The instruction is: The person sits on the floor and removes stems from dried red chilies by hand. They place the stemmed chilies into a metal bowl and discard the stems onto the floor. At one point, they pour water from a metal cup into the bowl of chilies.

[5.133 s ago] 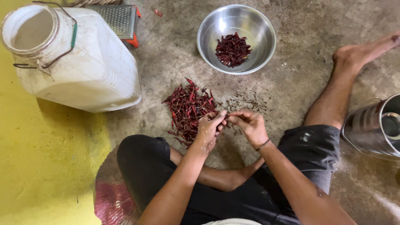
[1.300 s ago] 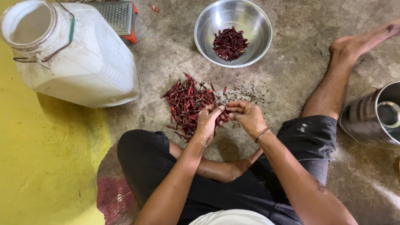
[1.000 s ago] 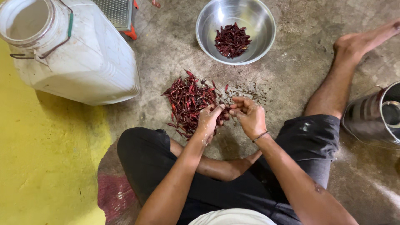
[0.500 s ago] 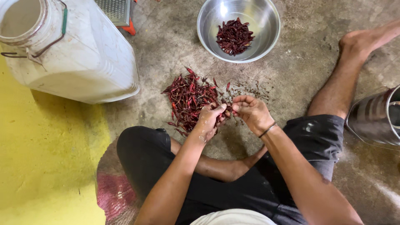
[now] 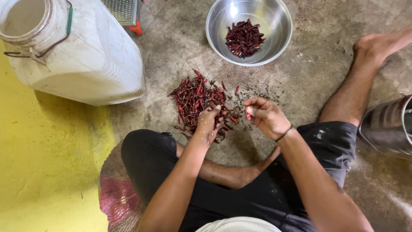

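Observation:
I sit on a concrete floor with a pile of dried red chilies (image 5: 193, 96) in front of my crossed legs. My left hand (image 5: 209, 125) rests on the pile's near edge, its fingers closed on a dried chili. My right hand (image 5: 267, 117) hovers just right of the pile with thumb and fingertips pinched together. Whether something small lies between them is hidden. Loose stems and bits (image 5: 259, 91) are scattered on the floor beyond it. A steel bowl (image 5: 214, 41) farther ahead holds a small heap of dark chilies (image 5: 244, 38).
A big white plastic jar (image 5: 90, 60) with an open mouth lies at the upper left beside a metal grille with orange feet (image 5: 125, 12). A steel vessel (image 5: 386, 129) stands at the right edge. My right foot (image 5: 375, 45) stretches out. A yellow floor (image 5: 43, 172) and a red mesh sack (image 5: 118, 199) are on the left.
My hands, joined over one chili a moment ago, have drawn apart: the left dropped onto the pile, the right pulled a little to the right. The view shifted slightly downward.

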